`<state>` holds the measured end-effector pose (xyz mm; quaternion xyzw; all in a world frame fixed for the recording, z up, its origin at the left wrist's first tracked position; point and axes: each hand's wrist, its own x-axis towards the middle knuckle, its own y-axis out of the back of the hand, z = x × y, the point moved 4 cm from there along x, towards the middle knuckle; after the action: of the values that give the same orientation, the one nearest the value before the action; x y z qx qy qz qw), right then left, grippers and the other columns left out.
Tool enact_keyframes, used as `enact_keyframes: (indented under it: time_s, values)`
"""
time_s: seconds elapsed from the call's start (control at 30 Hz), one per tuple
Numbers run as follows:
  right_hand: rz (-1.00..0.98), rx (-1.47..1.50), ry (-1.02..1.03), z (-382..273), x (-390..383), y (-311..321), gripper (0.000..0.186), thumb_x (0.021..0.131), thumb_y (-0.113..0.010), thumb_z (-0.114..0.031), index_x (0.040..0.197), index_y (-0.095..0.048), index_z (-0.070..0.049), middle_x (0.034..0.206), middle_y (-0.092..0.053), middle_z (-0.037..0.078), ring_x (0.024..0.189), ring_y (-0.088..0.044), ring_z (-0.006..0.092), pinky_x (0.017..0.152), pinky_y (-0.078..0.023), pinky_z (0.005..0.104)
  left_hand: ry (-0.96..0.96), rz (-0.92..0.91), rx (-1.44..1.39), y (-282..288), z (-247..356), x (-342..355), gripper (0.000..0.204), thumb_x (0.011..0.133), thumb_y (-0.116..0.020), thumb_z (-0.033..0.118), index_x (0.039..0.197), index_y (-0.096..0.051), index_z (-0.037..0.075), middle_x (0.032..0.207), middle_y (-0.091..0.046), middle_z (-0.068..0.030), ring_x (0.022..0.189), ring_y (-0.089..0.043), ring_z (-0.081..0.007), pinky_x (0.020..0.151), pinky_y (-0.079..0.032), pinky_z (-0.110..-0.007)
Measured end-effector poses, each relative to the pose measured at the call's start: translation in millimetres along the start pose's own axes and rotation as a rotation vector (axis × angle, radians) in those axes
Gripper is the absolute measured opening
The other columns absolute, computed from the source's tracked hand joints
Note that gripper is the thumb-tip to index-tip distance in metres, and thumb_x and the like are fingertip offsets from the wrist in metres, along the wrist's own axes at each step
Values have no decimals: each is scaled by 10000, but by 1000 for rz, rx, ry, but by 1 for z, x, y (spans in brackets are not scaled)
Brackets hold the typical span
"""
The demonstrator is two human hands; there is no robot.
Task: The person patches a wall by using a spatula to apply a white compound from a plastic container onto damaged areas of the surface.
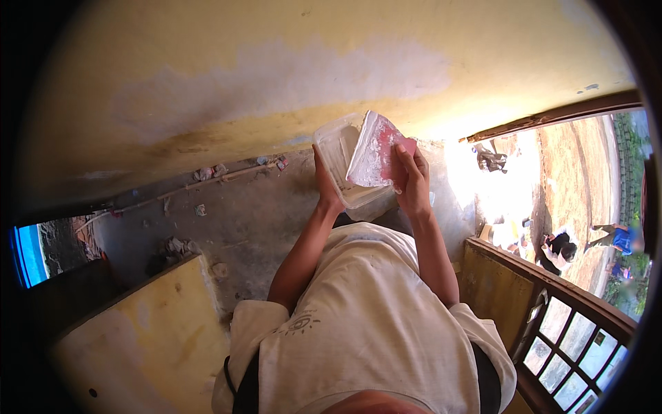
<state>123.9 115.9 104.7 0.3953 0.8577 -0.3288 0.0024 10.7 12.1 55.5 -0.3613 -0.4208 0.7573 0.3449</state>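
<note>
Pale shirt (365, 310) cloth lies below both hands. Left hand (325, 181) is clamped on the left side of a clear tub (331, 150), its fingertips hidden; right hand (415, 181) has its fingers closed on a red scraper (404, 165), whose edge, coated in white paste (372, 148), lies over the tub's opening. Just past the far rim stands a yellow wall (276, 69). Room opens leftward over grey floor (241, 228), where a pole (227, 178) and litter (203, 174) line the wall's foot; a yellow panel (145, 331) blocks lower left, a window (569, 353) lower right

A patchy yellow wall (331, 65) borders a littered grey floor (241, 228), bright daylight (514, 190) at right.
</note>
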Motion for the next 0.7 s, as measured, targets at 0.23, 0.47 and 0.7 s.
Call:
enact_keyframes:
  time_s: [0.23,0.47,0.7]
  values:
    - [12,157,-7,-33,9,26,289,928,-636,-170,1161,-567,-15,1079,-656,74,953,-649,131,813,-537,283,-98,84,2,-7,-36,29,663,982,-321,638,1361,-491,121,1271,-579,-52,1135,-596,-224,952,-513,-401]
    - [-62,303,-126,-71,44,116,422,967,-551,-225,1298,-495,31,1244,-592,119,1138,-581,205,1010,-447,372,-184,277,42,-67,-84,62,676,966,-344,654,1343,-504,116,1159,-637,-120,1067,-625,-287,944,-510,-444]
    - [-11,-157,-142,-80,133,258,295,998,-514,-239,1168,-599,-13,1119,-661,100,986,-637,183,881,-512,331,-182,216,-138,-53,-149,93,748,946,-355,685,1406,-439,102,1304,-559,-136,1146,-579,-339,975,-483,-532]
